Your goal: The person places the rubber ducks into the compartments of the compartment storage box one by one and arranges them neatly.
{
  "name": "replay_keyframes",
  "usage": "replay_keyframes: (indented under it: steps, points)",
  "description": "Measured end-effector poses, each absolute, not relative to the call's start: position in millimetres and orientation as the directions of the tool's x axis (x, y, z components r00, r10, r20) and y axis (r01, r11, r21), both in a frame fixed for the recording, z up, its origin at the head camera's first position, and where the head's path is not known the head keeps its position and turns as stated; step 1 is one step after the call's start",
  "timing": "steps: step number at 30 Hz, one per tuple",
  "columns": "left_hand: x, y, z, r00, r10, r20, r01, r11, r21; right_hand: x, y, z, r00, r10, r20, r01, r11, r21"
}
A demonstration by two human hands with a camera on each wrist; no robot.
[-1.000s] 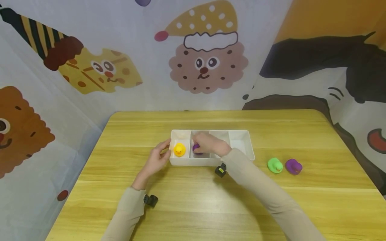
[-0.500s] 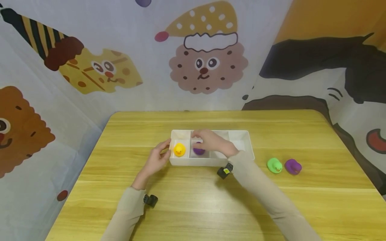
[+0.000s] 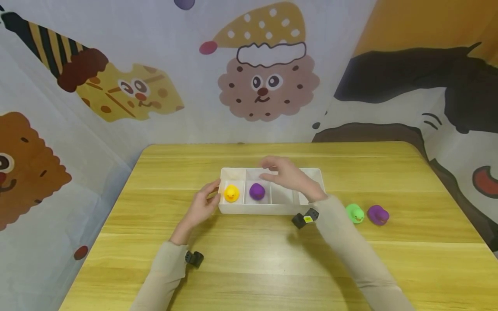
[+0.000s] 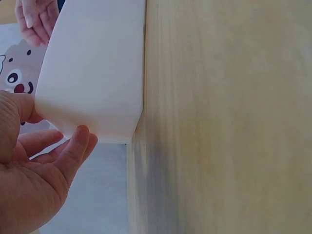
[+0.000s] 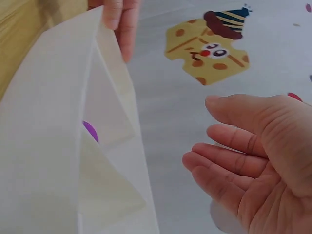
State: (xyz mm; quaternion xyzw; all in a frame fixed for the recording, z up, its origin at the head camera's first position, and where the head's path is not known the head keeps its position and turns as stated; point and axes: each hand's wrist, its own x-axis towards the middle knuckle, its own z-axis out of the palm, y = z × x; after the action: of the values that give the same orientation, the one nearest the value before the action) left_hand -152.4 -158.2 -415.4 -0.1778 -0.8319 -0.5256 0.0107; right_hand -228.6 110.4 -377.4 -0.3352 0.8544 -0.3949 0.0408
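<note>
A white divided box sits on the table with a yellow rubber duck in its leftmost compartment. The neighbouring compartment holds a purple rubber duck, of which only a sliver shows in the right wrist view. My left hand rests its fingers and thumb against the box's left end, from outside. Over the box's middle hovers my right hand, holding nothing, its fingers spread loosely from the thumb. In the right wrist view this hand is apart from the box wall.
To the right of the box, a green duck and another purple duck stand on the wooden table. Behind the table hangs a cloth printed with cartoon figures. Each wrist carries a small black camera.
My right hand has let go of the purple duck in the second compartment and moved up and to the right, away from it. The left hand has stayed at the box's end.
</note>
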Motion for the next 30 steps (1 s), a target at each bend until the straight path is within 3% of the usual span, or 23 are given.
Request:
replay_keyframes:
  steps: [19,30]
  points:
    - [-153.2,-157.4,-418.2,-0.938,0.282,0.201,0.301,0.379,0.875,-222.5,158.9,-377.7,-0.808,-0.514,0.286,-0.509,0.366,-0.779]
    - [-153.2,-157.4,-418.1,-0.940,0.277,0.201,0.300,0.386,0.872,-214.2,192.9,-377.9,-0.849,-0.454,0.270,-0.465,0.398,-0.791]
